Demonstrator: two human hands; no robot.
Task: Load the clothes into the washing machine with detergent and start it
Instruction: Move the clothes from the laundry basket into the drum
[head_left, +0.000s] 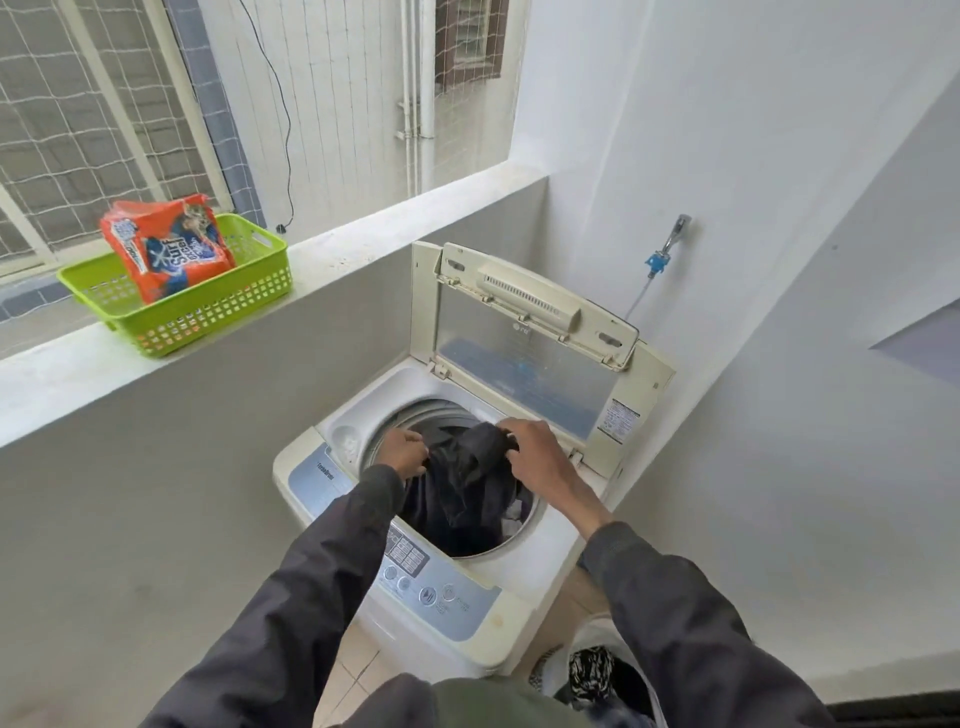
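Nearby, detergent pack (169, 249) in green basket (208, 319) (on the ledge (363, 234)), lid (524, 364) upright.

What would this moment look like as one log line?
step: loading | left hand, right hand: grip dark garment at drum mouth | lid: up | detergent pack: in green basket

Soft, even daylight is pouring in through the netted window (78, 130) at upper left and brightening the white wall (727, 182) with only faint shadows, while the wide-angle lens is bending the ledge (363, 228) toward the edges and the dark garment (467, 467) in the washing machine (524, 566) is losing detail.
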